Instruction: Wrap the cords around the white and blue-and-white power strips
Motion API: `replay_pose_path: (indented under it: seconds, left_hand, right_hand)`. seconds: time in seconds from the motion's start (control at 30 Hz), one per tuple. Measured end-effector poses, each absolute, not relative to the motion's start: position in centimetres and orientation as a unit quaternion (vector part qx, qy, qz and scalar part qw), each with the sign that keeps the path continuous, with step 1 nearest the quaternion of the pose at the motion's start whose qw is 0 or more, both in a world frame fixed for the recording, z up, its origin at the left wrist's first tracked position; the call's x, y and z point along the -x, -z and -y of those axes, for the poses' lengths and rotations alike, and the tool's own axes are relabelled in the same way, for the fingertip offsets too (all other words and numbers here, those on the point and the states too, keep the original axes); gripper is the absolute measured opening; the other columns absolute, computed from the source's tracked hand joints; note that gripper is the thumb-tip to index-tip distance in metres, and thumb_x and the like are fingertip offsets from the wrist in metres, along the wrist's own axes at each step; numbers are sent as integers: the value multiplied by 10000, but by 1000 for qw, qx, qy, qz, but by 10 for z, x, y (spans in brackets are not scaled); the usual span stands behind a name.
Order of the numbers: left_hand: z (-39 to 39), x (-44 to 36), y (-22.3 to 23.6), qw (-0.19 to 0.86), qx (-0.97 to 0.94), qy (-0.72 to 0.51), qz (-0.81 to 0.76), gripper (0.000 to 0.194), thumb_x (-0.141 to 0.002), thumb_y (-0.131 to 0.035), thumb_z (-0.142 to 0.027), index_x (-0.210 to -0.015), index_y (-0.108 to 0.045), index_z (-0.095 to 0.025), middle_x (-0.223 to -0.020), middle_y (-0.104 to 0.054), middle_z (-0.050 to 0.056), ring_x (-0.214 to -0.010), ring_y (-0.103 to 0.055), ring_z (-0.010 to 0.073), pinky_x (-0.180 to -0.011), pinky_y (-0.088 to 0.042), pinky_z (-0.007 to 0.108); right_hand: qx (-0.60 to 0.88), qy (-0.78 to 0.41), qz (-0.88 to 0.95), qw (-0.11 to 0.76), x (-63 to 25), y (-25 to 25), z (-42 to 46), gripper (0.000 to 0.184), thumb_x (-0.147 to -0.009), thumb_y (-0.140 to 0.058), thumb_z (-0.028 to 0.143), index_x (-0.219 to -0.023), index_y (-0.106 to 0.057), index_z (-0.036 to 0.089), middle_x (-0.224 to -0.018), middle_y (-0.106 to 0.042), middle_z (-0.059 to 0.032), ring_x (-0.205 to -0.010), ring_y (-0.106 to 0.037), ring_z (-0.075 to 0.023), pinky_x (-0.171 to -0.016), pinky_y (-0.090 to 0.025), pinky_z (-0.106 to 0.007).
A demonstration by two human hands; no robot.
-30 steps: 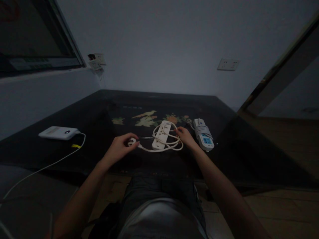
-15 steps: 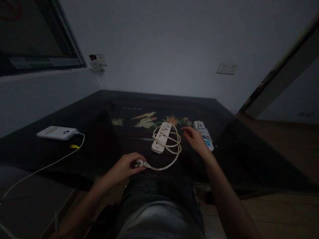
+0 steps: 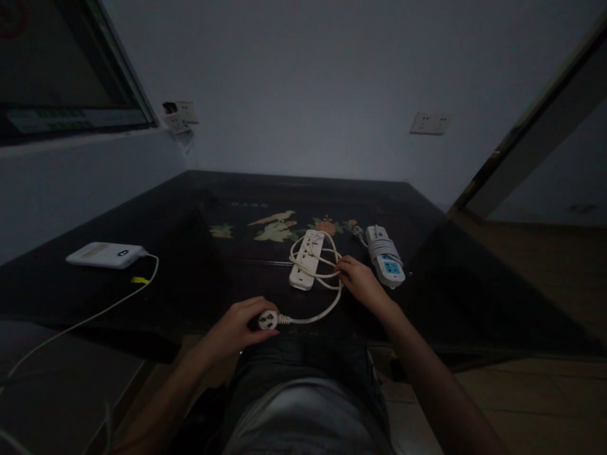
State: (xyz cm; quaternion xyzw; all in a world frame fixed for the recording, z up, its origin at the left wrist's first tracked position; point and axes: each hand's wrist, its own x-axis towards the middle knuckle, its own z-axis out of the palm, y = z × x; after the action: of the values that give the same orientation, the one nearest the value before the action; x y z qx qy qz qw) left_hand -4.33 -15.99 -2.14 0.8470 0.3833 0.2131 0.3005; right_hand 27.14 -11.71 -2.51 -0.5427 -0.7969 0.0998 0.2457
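A white power strip (image 3: 303, 278) lies on the dark table, with its white cord (image 3: 327, 313) looped loosely over and beside it. At the table's front edge, my left hand (image 3: 239, 322) holds the cord's plug (image 3: 268, 320) between thumb and fingers, its prongs side facing up. My right hand (image 3: 363, 281) pinches the cord loops at the right of the strip. Just beyond that hand lies a second power strip (image 3: 391, 268) with blue sockets, its grey cord wound tightly around it.
A white power bank (image 3: 105, 254) with a cable sits at the left, near a small yellow tag (image 3: 140, 280). The table (image 3: 227, 278) bears a painted bird and flowers. Wall sockets (image 3: 430, 123) are on the back wall, and a window (image 3: 71, 69) is at upper left.
My right hand has moved down and left from beside the cord and closed on its loops. The left hand keeps the plug, which has turned slightly to show its face.
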Motion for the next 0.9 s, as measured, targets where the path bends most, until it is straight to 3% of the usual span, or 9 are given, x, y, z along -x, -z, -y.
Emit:
replay_pose_path:
  seconds: [0.2, 0.43, 0.67, 0.9]
  left_hand:
    - [169, 43, 21, 281, -824, -253, -422, 154, -798, -622, -300, -908, -614, -192, -885, -652, 11, -803, -609, 147, -721, -456, 234]
    - [186, 38, 18, 209, -756, -276, -556, 218, -793, -616, -411, -840, -584, -201, -762, -620, -13, -696, -586, 151, -628, -418, 241]
    - [197, -5, 19, 178, -780, -199, -566, 200, -802, -606, -397, -823, -547, -207, -788, -642, 0, -734, -603, 182, -622, -383, 255]
    - [193, -33, 22, 176, -789, -209, -550, 181, -799, -610, -367, -828, -528, -208, -821, -644, 4, -748, -595, 185, -632, -371, 257]
  right_hand:
    - [540, -115, 771, 317, -276, 30, 114, 212, -781, -507, 17, -828, -630, 183, -924, -644, -56, -899, -609, -184, -817, -457, -297]
    - [566, -104, 732, 366, -272, 32, 116, 249, -739, -494, 26, -824, -653, 198, -870, -675, -35, -806, -624, -177, -743, -467, -295]
    - [565, -106, 721, 387, -270, 33, 119, 262, -725, -491, 20, -822, -656, 199, -938, -695, -50, -895, -646, -201, -824, -482, -334]
    - [576, -108, 700, 409, -274, 36, 118, 222, -725, -523, 41, -799, -659, 200, -971, -693, -60, -949, -642, -214, -858, -489, -360]
